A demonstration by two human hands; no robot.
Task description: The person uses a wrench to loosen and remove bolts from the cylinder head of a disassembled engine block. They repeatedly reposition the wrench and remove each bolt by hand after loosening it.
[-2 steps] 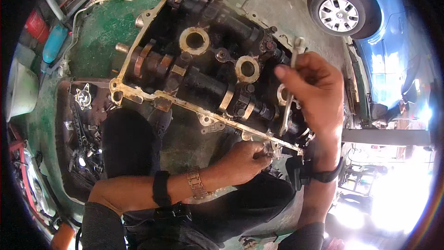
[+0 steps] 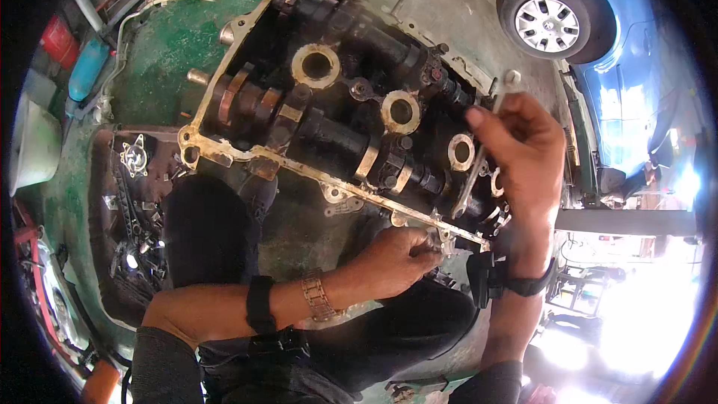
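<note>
My right hand (image 2: 523, 150) grips a long steel wrench (image 2: 479, 164) over the right end of a dark, oily engine cylinder head (image 2: 265, 161) with a pale gasket edge. The wrench's lower end lies near the front rim. My left hand (image 2: 400, 258) is closed at a small metal fitting (image 2: 441, 239) below that rim; what its fingers hold is hidden. Camshafts (image 2: 340, 142) run across the head between pale round rings (image 2: 400, 111).
A parts tray (image 2: 112, 254) with metal pieces is beside my left leg. A blue cylinder (image 2: 86, 75), a red container (image 2: 58, 41) and a pale bucket (image 2: 37, 146) are at left. A blue car (image 2: 598, 90) with its wheel (image 2: 546, 26) stands at upper right.
My right hand and the upper end of the wrench have moved slightly to the right, uncovering more of the rightmost pale ring.
</note>
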